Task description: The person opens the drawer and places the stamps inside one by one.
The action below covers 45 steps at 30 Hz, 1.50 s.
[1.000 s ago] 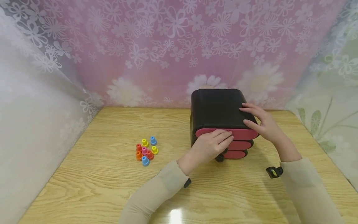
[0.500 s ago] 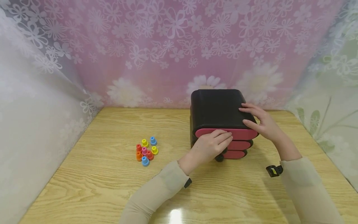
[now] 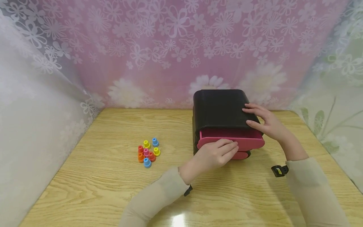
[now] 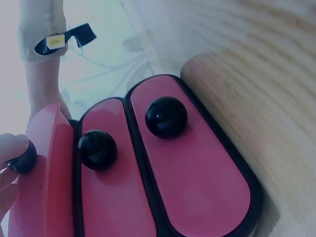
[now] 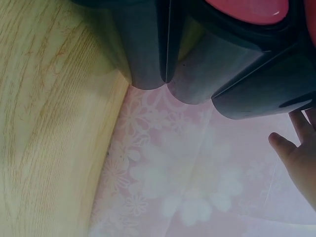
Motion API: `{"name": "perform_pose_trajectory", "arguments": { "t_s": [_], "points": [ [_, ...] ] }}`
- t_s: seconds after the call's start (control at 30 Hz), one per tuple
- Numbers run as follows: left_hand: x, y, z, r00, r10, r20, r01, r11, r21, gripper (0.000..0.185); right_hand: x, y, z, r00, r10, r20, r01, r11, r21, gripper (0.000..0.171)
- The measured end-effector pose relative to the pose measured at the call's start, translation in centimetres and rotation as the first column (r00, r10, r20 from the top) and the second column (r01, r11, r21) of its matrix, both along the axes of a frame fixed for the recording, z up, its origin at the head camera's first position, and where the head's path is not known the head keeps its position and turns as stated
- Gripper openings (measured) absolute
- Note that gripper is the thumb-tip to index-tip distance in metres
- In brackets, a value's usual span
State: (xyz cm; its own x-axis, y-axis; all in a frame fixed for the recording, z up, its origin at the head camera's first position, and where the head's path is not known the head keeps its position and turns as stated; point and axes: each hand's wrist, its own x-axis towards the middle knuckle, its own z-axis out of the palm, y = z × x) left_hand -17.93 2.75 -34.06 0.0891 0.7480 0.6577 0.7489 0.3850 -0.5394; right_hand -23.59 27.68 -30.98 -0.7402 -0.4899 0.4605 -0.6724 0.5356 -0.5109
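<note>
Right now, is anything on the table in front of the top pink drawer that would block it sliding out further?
Nothing visible does. The top pink drawer is partly out of the black cabinet; only the left hand holding its knob is before it.

Bare table (image 3: 227, 195) before projecting drawer (image 3: 246, 143)

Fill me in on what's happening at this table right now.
A person is working a black drawer cabinet on the wooden table. The left hand pinches the black knob of the top pink drawer, which stands partly pulled out. The right hand rests on the cabinet's top. Small coloured pegs sit clustered to the left.
</note>
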Motion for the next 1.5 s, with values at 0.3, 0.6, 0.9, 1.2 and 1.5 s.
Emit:
{"name": "perform_pose_trajectory", "arguments": {
  "t_s": [0.3, 0.6, 0.9, 1.2, 1.5],
  "points": [
    [1.2, -0.1, -0.6, 0.999, -0.025, -0.048, 0.025, 1.0, -0.017, 0.024, 0.1, 0.2, 0.1, 1.0, -0.022, 0.02, 0.022, 1.0, 0.001, 0.043],
    [2.5, -0.1, -1.0, 0.994, -0.084, -0.068, 0.081, 0.996, -0.039, 0.026, 0.3, 0.0, 0.1, 1.0, -0.005, 0.027, 0.005, 1.0, -0.008, 0.044],
    [3.6, -0.4, -0.9, 0.996, -0.089, -0.007, 0.088, 0.995, -0.043, 0.025, 0.0, 0.0, -0.2, 1.0, -0.006, 0.013, 0.006, 1.0, -0.005, 0.044],
    [4.7, -0.8, 0.7, 0.991, -0.107, -0.085, 0.097, 0.989, -0.115, 0.033, 0.3, 0.0, -0.1, 0.999, -0.008, 0.031, 0.008, 1.0, -0.015, 0.045],
    [5.9, -1.3, 1.5, 0.992, -0.105, -0.07, 0.093, 0.984, -0.155, 0.04, 0.2, -0.1, -0.1, 0.999, -0.023, 0.042, 0.023, 1.0, -0.003, 0.044]
  ]
}}
